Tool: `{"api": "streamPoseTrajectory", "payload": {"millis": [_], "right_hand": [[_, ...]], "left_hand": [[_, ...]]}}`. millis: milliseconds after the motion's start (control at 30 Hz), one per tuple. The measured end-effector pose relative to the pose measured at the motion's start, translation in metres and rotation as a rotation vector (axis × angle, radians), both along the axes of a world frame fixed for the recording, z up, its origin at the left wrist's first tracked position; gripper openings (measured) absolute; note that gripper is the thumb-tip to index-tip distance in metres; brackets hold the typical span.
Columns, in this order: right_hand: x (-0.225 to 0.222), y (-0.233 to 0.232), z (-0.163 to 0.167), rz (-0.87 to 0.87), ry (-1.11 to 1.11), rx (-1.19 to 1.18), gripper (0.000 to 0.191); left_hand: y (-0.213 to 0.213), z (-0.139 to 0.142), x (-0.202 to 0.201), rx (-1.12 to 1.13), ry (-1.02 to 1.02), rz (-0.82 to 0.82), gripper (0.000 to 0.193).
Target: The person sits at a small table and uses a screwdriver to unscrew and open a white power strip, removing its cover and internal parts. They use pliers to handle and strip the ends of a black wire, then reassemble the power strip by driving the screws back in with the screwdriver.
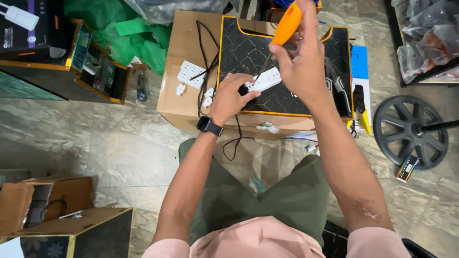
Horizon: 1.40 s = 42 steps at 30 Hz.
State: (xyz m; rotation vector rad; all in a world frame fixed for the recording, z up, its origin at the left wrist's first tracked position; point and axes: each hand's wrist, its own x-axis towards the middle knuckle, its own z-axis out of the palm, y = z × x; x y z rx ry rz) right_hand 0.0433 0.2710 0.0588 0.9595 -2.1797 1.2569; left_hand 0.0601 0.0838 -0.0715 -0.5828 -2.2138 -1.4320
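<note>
A cardboard box (184, 102) is carrying a black marbled panel (244, 52) under both grips. The left hand (232, 98) is pinning a white power strip (265, 80), fingers closed on it, while the right hand (299, 57) is clasping an orange-handled screwdriver (285, 26) tightly, tip down on the strip.

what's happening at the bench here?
A seated person works over a black marble-patterned panel lying on a cardboard box. The left hand steadies a white power strip on the panel, while the right hand grips an orange-handled screwdriver with its tip down at the strip. A second white socket block and black cables lie beside it on the box.
</note>
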Motion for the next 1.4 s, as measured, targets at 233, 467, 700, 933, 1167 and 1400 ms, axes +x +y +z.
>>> {"api": "streamPoseTrajectory", "payload": {"millis": [233, 467, 700, 933, 1167, 1400], "right_hand": [[-0.002, 0.002, -0.004, 0.068, -0.067, -0.065, 0.085], [0.000, 0.001, -0.001, 0.011, -0.032, 0.020, 0.084], [0.002, 0.005, 0.002, -0.036, -0.006, 0.050, 0.084], [0.004, 0.005, 0.001, -0.007, -0.042, -0.004, 0.083], [0.005, 0.002, 0.003, -0.001, -0.001, 0.009, 0.084], [0.006, -0.005, 0.009, -0.009, -0.039, 0.043, 0.079]], "left_hand": [[-0.001, 0.003, 0.002, -0.009, -0.003, -0.005, 0.037], [-0.001, 0.005, 0.004, -0.022, -0.043, -0.007, 0.035], [0.000, 0.001, 0.003, -0.034, 0.029, 0.023, 0.034], [0.000, -0.001, 0.004, -0.007, 0.061, 0.025, 0.033], [0.000, -0.002, 0.004, -0.004, 0.019, 0.037, 0.039], [0.000, -0.005, 0.002, -0.014, 0.038, 0.036, 0.031]]}}
